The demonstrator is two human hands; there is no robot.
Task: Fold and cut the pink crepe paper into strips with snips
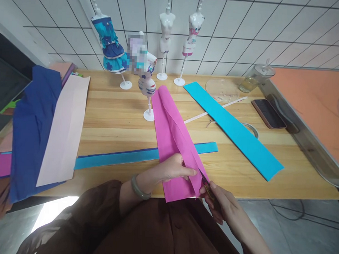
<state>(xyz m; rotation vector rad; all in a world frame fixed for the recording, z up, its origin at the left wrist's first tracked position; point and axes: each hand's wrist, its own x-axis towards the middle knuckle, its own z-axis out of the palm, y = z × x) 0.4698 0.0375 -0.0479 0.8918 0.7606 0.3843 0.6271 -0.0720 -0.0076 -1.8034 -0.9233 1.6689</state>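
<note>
A long pink sheet [169,138], thin like cloth or crepe paper, lies lengthwise over the table's front edge, with a loose fold along its right side. My left hand [176,169] pinches the sheet near its lower end, thumb pointing right. In my right hand [218,200] is a pair of scissors [208,189], fingers wrapped round the handles. The blades sit at the sheet's right edge, pointing up and left, just right of my left thumb. Under the pink sheet passes a narrow blue strip [114,159], its middle hidden.
Small mannequins [165,33] on stands line the back, one in a blue dress [108,45]. To the right lie a wide turquoise strip [233,131], a white tape [196,117], a phone [269,113] and a lidded cup [254,79]. Folded blue [31,136] and pale pink sheets [65,133] lie left.
</note>
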